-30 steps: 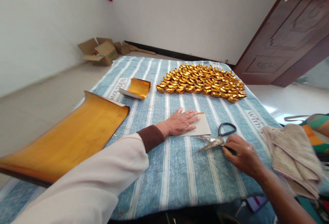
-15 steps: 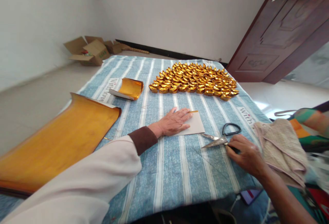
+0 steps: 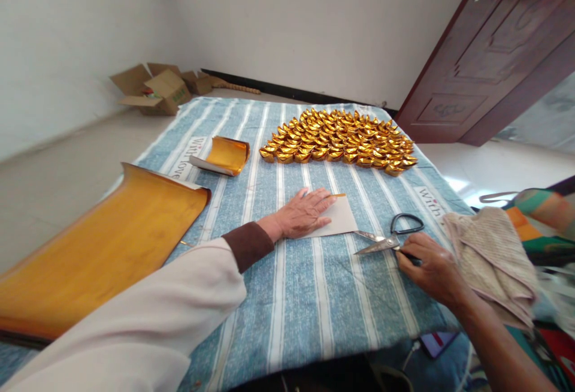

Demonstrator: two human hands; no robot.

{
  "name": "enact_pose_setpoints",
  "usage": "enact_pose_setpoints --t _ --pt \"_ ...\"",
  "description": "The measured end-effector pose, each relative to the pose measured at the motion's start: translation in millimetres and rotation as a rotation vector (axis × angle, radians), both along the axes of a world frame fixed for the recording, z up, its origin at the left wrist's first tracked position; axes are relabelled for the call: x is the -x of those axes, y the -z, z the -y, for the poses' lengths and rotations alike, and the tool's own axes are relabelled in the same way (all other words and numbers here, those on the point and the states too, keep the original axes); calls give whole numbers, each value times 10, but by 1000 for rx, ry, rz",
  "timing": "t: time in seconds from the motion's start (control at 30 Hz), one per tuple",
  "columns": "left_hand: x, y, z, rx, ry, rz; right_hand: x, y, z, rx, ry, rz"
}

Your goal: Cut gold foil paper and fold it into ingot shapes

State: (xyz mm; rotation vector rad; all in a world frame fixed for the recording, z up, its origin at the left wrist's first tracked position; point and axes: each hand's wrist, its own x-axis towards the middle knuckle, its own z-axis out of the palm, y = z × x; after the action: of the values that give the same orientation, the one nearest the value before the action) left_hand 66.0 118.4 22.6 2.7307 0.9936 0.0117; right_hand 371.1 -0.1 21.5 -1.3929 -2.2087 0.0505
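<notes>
Flat on a folded sheet of paper [image 3: 342, 217] lies my left hand [image 3: 306, 214], its fingers stretched out and pressing down. The paper shows its pale side, with a thin gold strip at its far edge. Closed around one handle of a pair of scissors [image 3: 392, 240] is my right hand [image 3: 429, 266]. The blades are parted and point left, one tip close to the paper's near right corner. Beyond my hands, many small folded gold paper ingots [image 3: 339, 143] stand packed in rows.
A large gold paper sheet [image 3: 108, 242] covers the table's left side. Behind it sits a smaller curled gold sheet [image 3: 227, 153]. A striped cloth [image 3: 256, 308] covers the table. At right are a beige towel [image 3: 489, 260] and a phone [image 3: 438, 344]. Cardboard boxes [image 3: 164, 92] stand on the floor.
The scissors and my right hand have shifted very slightly right and away from me. My left hand stays in place on the paper.
</notes>
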Motion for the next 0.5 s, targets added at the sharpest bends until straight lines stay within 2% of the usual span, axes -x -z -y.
enact_pose_setpoints --t 0.23,0.5 --pt "-6 -21 4 2 2 -5 119 14 -101 -28 -15 29" --pt "-36 -68 16 30 -13 -37 532 14 -192 -13 -61 81"
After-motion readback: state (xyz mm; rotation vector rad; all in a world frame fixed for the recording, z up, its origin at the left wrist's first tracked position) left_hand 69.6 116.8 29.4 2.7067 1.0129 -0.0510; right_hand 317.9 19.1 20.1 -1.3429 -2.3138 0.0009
